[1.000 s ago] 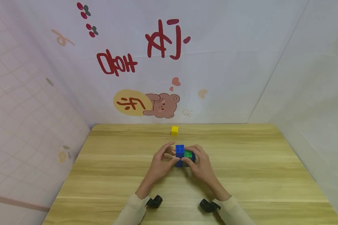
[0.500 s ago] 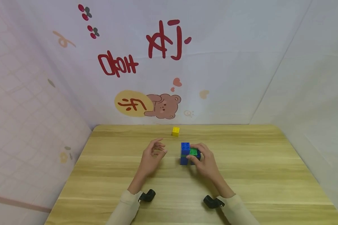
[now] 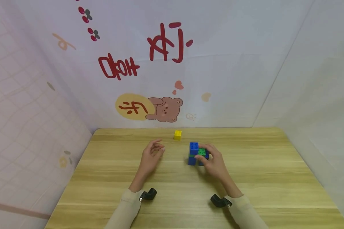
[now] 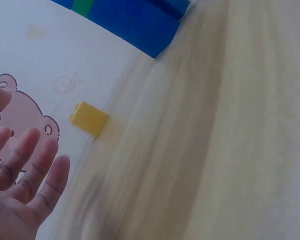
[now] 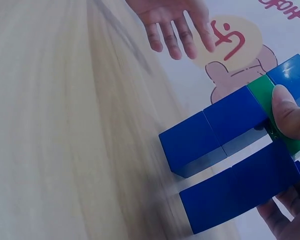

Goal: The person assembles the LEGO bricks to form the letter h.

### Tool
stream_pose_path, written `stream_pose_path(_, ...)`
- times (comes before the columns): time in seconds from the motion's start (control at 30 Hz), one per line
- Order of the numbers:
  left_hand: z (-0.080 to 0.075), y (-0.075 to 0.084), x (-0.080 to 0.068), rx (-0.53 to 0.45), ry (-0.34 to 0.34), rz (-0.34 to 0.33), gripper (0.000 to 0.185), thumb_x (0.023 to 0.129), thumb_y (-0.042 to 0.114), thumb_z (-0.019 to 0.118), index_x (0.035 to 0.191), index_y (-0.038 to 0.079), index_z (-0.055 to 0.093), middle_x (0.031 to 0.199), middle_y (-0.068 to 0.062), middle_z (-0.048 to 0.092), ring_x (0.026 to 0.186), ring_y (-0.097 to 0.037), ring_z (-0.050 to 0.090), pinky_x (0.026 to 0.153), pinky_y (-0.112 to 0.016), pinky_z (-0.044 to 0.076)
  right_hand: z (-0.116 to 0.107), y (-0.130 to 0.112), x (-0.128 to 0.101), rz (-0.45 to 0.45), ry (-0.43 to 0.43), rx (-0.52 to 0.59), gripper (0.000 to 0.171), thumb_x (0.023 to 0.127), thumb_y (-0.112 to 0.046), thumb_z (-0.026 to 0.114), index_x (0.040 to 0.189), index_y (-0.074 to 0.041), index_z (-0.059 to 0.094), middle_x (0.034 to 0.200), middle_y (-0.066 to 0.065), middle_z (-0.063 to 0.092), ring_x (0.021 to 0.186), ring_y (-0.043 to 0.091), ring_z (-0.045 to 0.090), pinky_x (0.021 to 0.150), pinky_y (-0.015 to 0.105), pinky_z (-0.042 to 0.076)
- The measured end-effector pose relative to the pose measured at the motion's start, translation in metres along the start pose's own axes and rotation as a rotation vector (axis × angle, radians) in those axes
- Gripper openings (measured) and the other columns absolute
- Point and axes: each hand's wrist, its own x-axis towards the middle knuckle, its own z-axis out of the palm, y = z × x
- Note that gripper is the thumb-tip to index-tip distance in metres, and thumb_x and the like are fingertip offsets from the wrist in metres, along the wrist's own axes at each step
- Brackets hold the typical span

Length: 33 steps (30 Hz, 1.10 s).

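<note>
My right hand (image 3: 215, 163) holds a built piece of toy building bricks, its thumb (image 5: 286, 111) on the green brick (image 5: 262, 92) and other fingers behind. Two blue legs, the left blue leg (image 5: 210, 132) and the right blue leg (image 5: 240, 187), stand apart with a gap, and the green brick bridges their tops. A further blue brick (image 3: 194, 147) sits above the green one on the left side. Whether the legs touch the table I cannot tell. To the left, my left hand (image 3: 149, 159) holds nothing, its fingers loosely bent and apart from the bricks.
A single yellow brick (image 3: 177, 135) stands at the back of the wooden table (image 3: 172, 203), near the printed back wall (image 3: 223, 70). White side walls (image 3: 318, 127) close in the table. Black curved mounts (image 3: 149, 194) sit at both wrists.
My left hand has let go of the bricks and drawn back to the left. The right hand has shifted the built piece slightly right and away from me.
</note>
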Motion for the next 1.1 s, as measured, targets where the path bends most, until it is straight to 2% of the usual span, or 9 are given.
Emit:
stream_pose_path(0.13, 0.002, -0.007, 0.008, 0.005, 0.026, 0.018, 0.041, 0.101, 0.021, 0.067, 0.140, 0.013, 0.057, 0.122, -0.020, 0.069, 0.111, -0.031, 0.065, 0.079, -0.017, 0.051, -0.002, 0.000, 0.001, 0.016, 0.002, 0.012, 0.041, 0.085, -0.017, 0.084, 0.123, -0.016, 0.070, 0.114, 0.002, 0.068, 0.102, 0.011, 0.059, 0.089, 0.025, 0.052)
stream_pose_path(0.3, 0.008, -0.011, 0.021, 0.014, 0.035, 0.030, 0.039, 0.100, 0.017, 0.069, 0.137, 0.013, 0.060, 0.118, -0.018, 0.070, 0.108, -0.027, 0.066, 0.086, -0.019, 0.054, -0.004, 0.000, 0.003, 0.029, -0.012, 0.022, 0.040, 0.085, -0.019, 0.084, 0.123, -0.016, 0.070, 0.114, 0.002, 0.067, 0.102, 0.012, 0.059, 0.090, 0.026, 0.053)
stream_pose_path(0.43, 0.013, -0.012, 0.034, 0.060, 0.032, 0.039, 0.036, 0.099, 0.014, 0.069, 0.135, 0.012, 0.061, 0.117, -0.018, 0.070, 0.108, -0.027, 0.067, 0.097, -0.031, 0.057, -0.005, 0.000, 0.003, 0.042, -0.025, 0.022, 0.039, 0.086, -0.020, 0.083, 0.122, -0.017, 0.070, 0.116, 0.002, 0.067, 0.105, 0.013, 0.059, 0.093, 0.031, 0.054)
stream_pose_path(0.6, 0.021, -0.017, 0.051, 0.097, 0.030, 0.021, 0.039, 0.098, 0.011, 0.069, 0.135, 0.003, 0.060, 0.115, -0.019, 0.070, 0.107, -0.031, 0.066, 0.101, -0.046, 0.056, -0.006, 0.001, 0.004, 0.052, -0.032, 0.029, 0.038, 0.086, -0.020, 0.083, 0.122, -0.017, 0.070, 0.117, 0.001, 0.067, 0.109, 0.014, 0.060, 0.097, 0.041, 0.055)
stream_pose_path(0.7, 0.027, -0.022, 0.061, 0.103, 0.022, -0.004, 0.045, 0.097, 0.013, 0.071, 0.138, 0.000, 0.058, 0.119, -0.021, 0.068, 0.112, -0.033, 0.065, 0.101, -0.048, 0.056, -0.006, 0.003, 0.005, 0.059, -0.031, 0.036, 0.038, 0.086, -0.020, 0.083, 0.122, -0.017, 0.070, 0.116, 0.002, 0.067, 0.109, 0.014, 0.059, 0.097, 0.043, 0.055)
stream_pose_path(0.93, 0.039, -0.028, 0.083, 0.096, -0.016, -0.022, 0.054, 0.093, 0.013, 0.076, 0.142, 0.003, 0.055, 0.135, -0.021, 0.061, 0.125, -0.037, 0.059, 0.105, -0.052, 0.053, -0.003, 0.002, 0.006, 0.079, -0.022, 0.081, 0.036, 0.086, -0.016, 0.083, 0.121, -0.013, 0.071, 0.110, 0.006, 0.065, 0.097, 0.014, 0.054, 0.090, 0.039, 0.053)
stream_pose_path(1.1, 0.044, -0.032, 0.093, 0.143, -0.068, -0.037, 0.059, 0.093, 0.015, 0.077, 0.146, 0.008, 0.053, 0.141, -0.014, 0.060, 0.130, -0.031, 0.057, 0.106, -0.048, 0.054, -0.002, -0.007, 0.005, 0.076, -0.005, 0.068, 0.038, 0.086, -0.007, 0.081, 0.122, -0.004, 0.070, 0.110, 0.013, 0.065, 0.094, 0.018, 0.053, 0.087, 0.048, 0.054)
